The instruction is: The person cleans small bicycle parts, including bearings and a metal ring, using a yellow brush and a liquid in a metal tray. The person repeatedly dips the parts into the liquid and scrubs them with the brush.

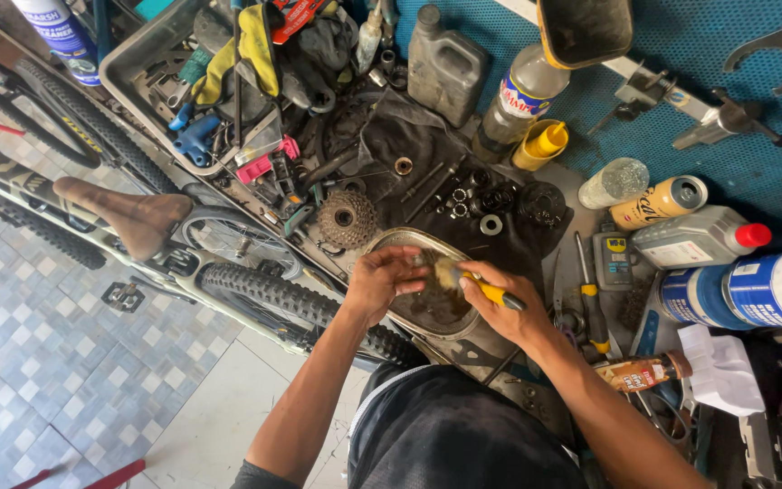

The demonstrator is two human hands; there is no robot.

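My left hand [384,276] is closed around a small metal part held over an oval metal pan [389,240] of dark liquid on the workbench. My right hand [500,303] grips a yellow-handled brush [491,292], and its bristle end presses against the part in my left hand. Just left of the pan lies a rusty cassette of sprockets [347,218]. Small rings, nuts and bearings [472,199] lie spread on a black cloth behind the pan.
A bicycle with a brown saddle [128,213] and knobby tyre [273,294] stands left of the bench. A grey tray [138,54] of tools sits at the back left. Bottles, spray cans [744,290] and screwdrivers [590,303] crowd the right side.
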